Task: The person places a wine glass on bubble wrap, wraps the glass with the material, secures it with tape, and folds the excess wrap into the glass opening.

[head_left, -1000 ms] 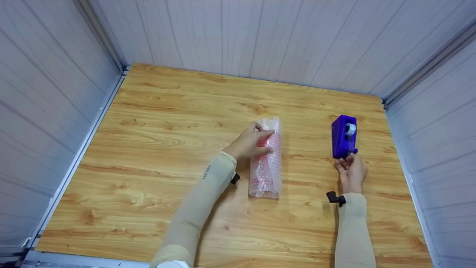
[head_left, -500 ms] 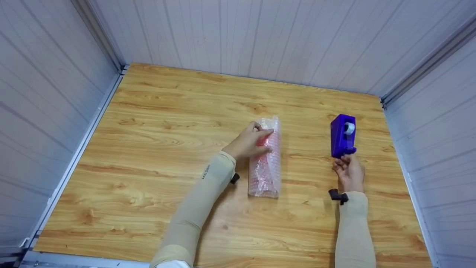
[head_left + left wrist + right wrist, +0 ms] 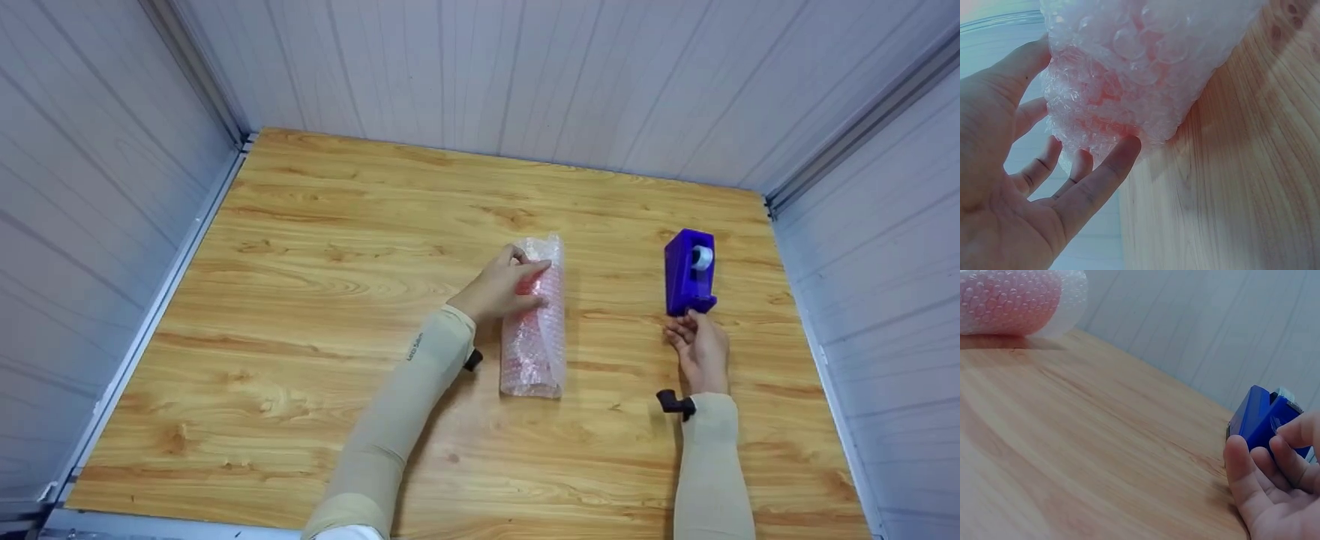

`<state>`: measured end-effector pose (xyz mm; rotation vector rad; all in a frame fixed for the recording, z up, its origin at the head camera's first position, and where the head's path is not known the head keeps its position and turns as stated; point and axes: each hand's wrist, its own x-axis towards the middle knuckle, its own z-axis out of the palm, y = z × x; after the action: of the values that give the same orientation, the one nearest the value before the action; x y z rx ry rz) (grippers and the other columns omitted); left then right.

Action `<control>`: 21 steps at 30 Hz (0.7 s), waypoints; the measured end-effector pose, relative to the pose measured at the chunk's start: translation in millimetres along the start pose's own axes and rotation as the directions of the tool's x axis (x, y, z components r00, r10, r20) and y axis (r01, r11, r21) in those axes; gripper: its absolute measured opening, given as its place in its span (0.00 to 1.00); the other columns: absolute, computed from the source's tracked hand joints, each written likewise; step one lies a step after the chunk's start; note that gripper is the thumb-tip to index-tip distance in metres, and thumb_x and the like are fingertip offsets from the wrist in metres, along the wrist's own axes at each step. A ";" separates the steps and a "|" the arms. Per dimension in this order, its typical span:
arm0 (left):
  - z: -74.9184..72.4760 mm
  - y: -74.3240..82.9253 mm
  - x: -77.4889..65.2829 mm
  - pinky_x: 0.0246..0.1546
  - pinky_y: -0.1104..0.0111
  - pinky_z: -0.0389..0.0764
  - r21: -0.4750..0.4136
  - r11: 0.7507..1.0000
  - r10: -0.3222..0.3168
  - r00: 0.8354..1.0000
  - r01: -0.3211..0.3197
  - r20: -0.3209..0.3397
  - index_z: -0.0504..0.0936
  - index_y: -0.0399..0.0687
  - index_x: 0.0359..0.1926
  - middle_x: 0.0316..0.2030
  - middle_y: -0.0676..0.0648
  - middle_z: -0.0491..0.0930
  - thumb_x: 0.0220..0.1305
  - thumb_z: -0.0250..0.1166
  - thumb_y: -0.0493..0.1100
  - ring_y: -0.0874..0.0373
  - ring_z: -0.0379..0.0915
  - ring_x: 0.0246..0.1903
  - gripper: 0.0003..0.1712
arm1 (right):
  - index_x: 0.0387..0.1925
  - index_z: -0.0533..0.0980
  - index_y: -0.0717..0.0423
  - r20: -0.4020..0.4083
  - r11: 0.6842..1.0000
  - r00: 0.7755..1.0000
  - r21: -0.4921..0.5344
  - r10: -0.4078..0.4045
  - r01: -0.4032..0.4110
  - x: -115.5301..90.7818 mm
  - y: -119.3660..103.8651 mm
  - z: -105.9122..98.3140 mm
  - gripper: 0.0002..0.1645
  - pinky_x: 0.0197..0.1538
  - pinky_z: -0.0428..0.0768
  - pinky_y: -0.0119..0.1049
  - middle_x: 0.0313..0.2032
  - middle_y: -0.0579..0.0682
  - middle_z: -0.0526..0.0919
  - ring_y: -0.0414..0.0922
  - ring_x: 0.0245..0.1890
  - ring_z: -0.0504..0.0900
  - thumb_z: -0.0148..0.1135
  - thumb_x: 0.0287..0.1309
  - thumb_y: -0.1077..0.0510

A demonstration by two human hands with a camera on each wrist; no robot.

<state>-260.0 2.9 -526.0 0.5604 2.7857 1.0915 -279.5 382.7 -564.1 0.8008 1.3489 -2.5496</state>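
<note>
A roll of clear bubble wrap (image 3: pixel 534 352) lies lengthwise near the table's middle, with something reddish showing through it. My left hand (image 3: pixel 499 289) presses the overlapping edge, thumb and fingers spread apart. In the left wrist view, those fingers (image 3: pixel 1098 188) lie against the crinkled end of the bubble wrap (image 3: pixel 1145 62). Farther right stands a blue-purple tape dispenser (image 3: pixel 679 276) carrying a white roll of tape (image 3: pixel 702 258). My right hand (image 3: pixel 705 356) is at the dispenser's front, palm turned up. In the right wrist view, its thumb and forefinger pinch a short clear strip of tape (image 3: pixel 1275 423).
The wood-grain table (image 3: pixel 337 202) is enclosed by a pale panelled wall at the back (image 3: pixel 465 75), a left wall (image 3: pixel 90 225) and a right wall (image 3: pixel 885 247). Both forearms wear beige sleeves, each with a small black wrist mount (image 3: pixel 677 405).
My right hand has shifted slightly left at the dispenser's front. My left hand and the bubble wrap have stayed in place; the head view has drifted a little.
</note>
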 end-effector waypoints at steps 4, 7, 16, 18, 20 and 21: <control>-0.5 0.6 -0.3 0.50 0.66 0.71 -0.001 1.000 -0.003 1.000 0.003 -0.002 0.68 0.57 0.73 0.55 0.46 0.62 0.63 0.71 0.53 0.54 0.62 0.49 0.39 | 0.33 0.74 0.66 0.015 1.000 1.000 -0.016 -0.023 0.023 -0.3 3.4 0.5 0.11 0.38 0.84 0.38 0.29 0.56 0.81 0.50 0.29 0.83 0.56 0.71 0.62; -0.1 1.1 -0.8 0.49 0.67 0.71 -0.011 1.000 -0.006 1.000 0.006 0.001 0.68 0.57 0.73 0.55 0.46 0.62 0.63 0.71 0.53 0.55 0.62 0.49 0.39 | 0.36 0.73 0.67 0.036 0.997 0.999 -0.066 -0.038 0.040 -1.9 6.8 1.4 0.10 0.40 0.84 0.38 0.31 0.56 0.81 0.49 0.30 0.83 0.55 0.72 0.61; 0.6 0.7 -1.4 0.48 0.67 0.72 -0.026 0.999 -0.024 1.000 0.024 -0.002 0.68 0.58 0.73 0.54 0.47 0.62 0.63 0.71 0.53 0.56 0.62 0.49 0.39 | 0.41 0.70 0.68 0.141 0.913 0.979 -0.363 -0.145 0.187 -8.2 17.0 15.3 0.14 0.34 0.82 0.36 0.31 0.56 0.79 0.46 0.29 0.80 0.53 0.75 0.57; 0.6 1.3 -1.5 0.48 0.67 0.72 -0.030 0.999 -0.025 1.000 0.025 0.000 0.68 0.58 0.74 0.54 0.47 0.61 0.63 0.71 0.53 0.56 0.63 0.49 0.40 | 0.42 0.70 0.69 0.157 0.882 0.974 -0.420 -0.162 0.215 -10.6 19.6 20.8 0.15 0.32 0.81 0.36 0.30 0.56 0.78 0.46 0.28 0.79 0.53 0.75 0.57; 0.4 1.9 -1.5 0.49 0.68 0.72 -0.030 0.999 -0.020 1.000 0.020 0.000 0.68 0.58 0.74 0.54 0.47 0.61 0.63 0.71 0.53 0.56 0.63 0.49 0.40 | 0.41 0.70 0.67 0.175 0.853 0.970 -0.466 -0.170 0.234 -13.7 22.1 26.8 0.14 0.32 0.81 0.35 0.31 0.55 0.77 0.45 0.28 0.78 0.53 0.75 0.57; 0.1 2.0 -1.4 0.49 0.67 0.71 -0.024 1.000 -0.013 1.000 0.013 0.000 0.68 0.57 0.74 0.54 0.47 0.62 0.63 0.71 0.53 0.56 0.62 0.49 0.40 | 0.41 0.70 0.66 0.186 0.850 0.969 -0.472 -0.163 0.233 -16.0 23.3 30.1 0.13 0.32 0.80 0.35 0.31 0.55 0.76 0.45 0.28 0.77 0.53 0.75 0.56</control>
<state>-258.1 3.8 -524.8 0.5385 2.7680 1.1209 -269.1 343.1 -559.0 0.3932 1.9975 -2.1721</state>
